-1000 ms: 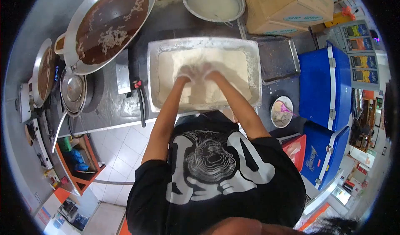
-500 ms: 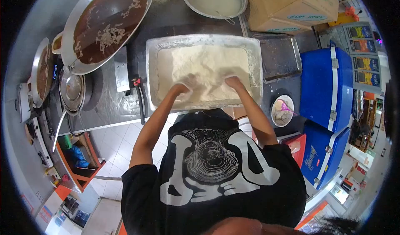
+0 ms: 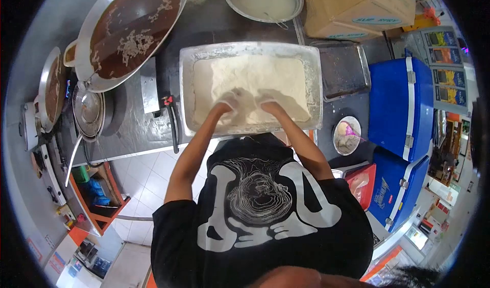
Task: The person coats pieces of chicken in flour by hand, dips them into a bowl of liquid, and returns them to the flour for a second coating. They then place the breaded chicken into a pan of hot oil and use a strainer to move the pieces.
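A large metal tub holds a bed of pale, flour-like powder. Both my hands are down in its near half, dusted white up to the wrists. My left hand touches the powder left of the middle, with a shadow beside its fingers. A short gap to its right, my right hand is also in the powder, pointing inward. The fingers of both blend into the white, so their closure is hard to make out. No separate object shows in either hand.
A wide pan of brown liquid stands at upper left, near a strainer. A bowl of cloudy liquid and a cardboard box are behind. Right are a metal tray, a small bowl and a blue cooler.
My right hand has moved left through the powder, closer to my left hand. My left hand stays in about the same place. The powder's surface looks smoother in the middle.
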Tool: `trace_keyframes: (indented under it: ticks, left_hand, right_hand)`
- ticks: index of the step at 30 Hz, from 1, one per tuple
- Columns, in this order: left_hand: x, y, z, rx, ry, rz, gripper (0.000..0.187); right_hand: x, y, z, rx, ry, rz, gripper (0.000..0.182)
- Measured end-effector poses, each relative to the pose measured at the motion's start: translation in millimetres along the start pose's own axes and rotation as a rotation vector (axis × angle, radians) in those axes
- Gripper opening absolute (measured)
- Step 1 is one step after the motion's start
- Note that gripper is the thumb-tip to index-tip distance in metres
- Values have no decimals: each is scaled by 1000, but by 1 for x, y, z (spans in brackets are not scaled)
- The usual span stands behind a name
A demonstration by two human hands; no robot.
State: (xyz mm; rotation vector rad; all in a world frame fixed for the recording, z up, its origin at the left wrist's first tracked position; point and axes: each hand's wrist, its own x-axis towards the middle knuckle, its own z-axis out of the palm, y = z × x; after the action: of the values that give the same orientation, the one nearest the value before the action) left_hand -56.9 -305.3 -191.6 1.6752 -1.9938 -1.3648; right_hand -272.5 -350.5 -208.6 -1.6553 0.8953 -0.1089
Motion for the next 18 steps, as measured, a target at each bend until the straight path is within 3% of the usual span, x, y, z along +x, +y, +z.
trace_keyframes:
  ticks: [3, 4, 6, 7, 8, 9, 10, 12, 13, 15, 16, 18]
  left_hand:
    - [-20, 78, -36, 59, -35, -74, 44]
    - [-15, 61, -31, 61, -26, -71, 44]
    - [-8, 6, -12, 9, 300, 181, 39]
    - [-16, 4, -17, 7, 295, 179, 39]
    - [-25, 7, -25, -57, 273, -43, 35]
    - [-26, 13, -38, -115, 260, -254, 32]
    - [-29, 21, -42, -116, 259, -247, 32]
    - [-41, 30, -44, -164, 508, -134, 30]
    - [-38, 20, -38, -164, 509, -138, 30]
    - [-24, -12, -26, 79, 429, -129, 28]
    - [-27, -13, -31, 76, 436, -128, 28]
    - [-36, -6, -48, -158, 430, -217, 27]
  right_hand:
    - [-2, -35, 3, 64, 20, -12, 47]
    - [-6, -42, -9, 81, 26, -22, 48]
    - [-5, -53, -13, 100, 25, -32, 49]
    - [-8, -47, -16, -166, 37, 70, 54]
    - [-10, -33, -16, -431, 51, 175, 58]
    - [-2, -17, -14, -486, -28, 188, 62]
    - [-3, -24, -15, -489, -23, 192, 62]
    - [-1, -49, -15, -452, 44, 312, 64]
    - [1, -40, -9, -452, 40, 311, 64]
    - [12, -12, 3, -648, -26, 76, 55]
    - [8, -31, -2, -655, -27, 72, 55]
    - [-4, -97, -20, -657, 42, 346, 40]
